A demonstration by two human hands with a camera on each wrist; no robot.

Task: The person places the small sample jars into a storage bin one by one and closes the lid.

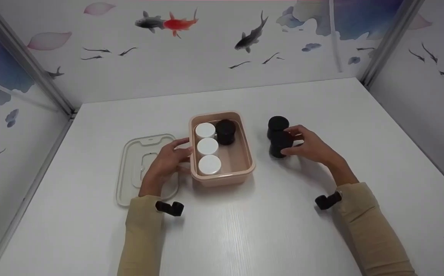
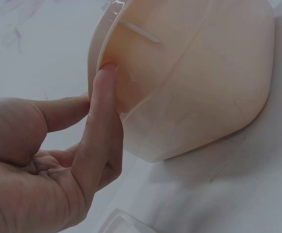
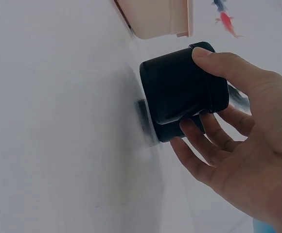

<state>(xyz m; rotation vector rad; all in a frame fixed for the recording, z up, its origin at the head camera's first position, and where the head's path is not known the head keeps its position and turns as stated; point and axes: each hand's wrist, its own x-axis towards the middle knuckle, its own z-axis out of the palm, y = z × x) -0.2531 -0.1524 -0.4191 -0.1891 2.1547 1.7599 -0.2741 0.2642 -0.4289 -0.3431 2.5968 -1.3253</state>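
Note:
A pink plastic box (image 1: 225,181) stands on the table, holding white-lidded jars (image 1: 208,147) along its left side and a black jar (image 1: 225,132) at its back right. My left hand (image 1: 167,159) pinches the box's left rim between thumb and fingers, also visible in the left wrist view. To the right of the box, my right hand (image 1: 309,145) grips the nearer of two black jars, the near jar (image 3: 175,87), with thumb on one side and fingers on the other. Directly behind it is the second black jar (image 1: 277,123).
A pale translucent lid (image 1: 124,172) lies flat on the table left of the box, partly beneath my left hand and wrist. Printed panels (image 1: 206,73) border the white table (image 1: 222,230) at the back and sides.

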